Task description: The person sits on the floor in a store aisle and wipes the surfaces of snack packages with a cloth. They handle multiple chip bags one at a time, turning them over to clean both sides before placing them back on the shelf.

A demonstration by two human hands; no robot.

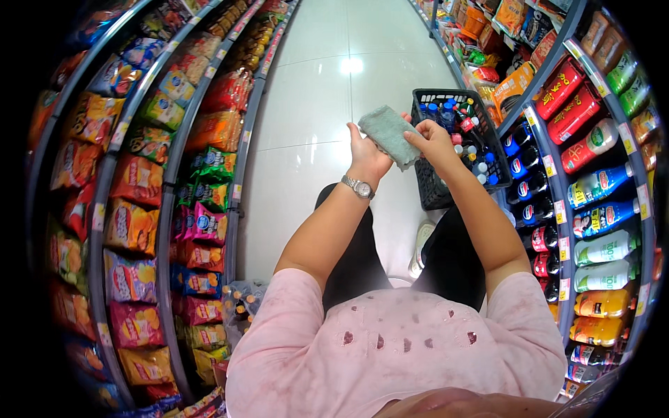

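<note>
A folded grey-green cloth (385, 132) is held out in front of me, above the tiled floor. Beneath it lies my left hand (368, 160), palm up, its thumb along the left edge and its fingers mostly hidden by the cloth. My right hand (435, 145) grips the cloth's right edge, thumb on top and fingers bent behind. A black plastic crate (433, 189) stands just beyond the right hand, with several drink bottles (468, 125) in it, many with blue caps.
Snack shelves (164, 202) full of bagged chips line the left side. On the right, drink shelves (568, 230) hold bottles and red packs. Wrapped bottles (244, 299) stand low at the left shelf. The pale tiled floor (313, 90) runs between the shelves.
</note>
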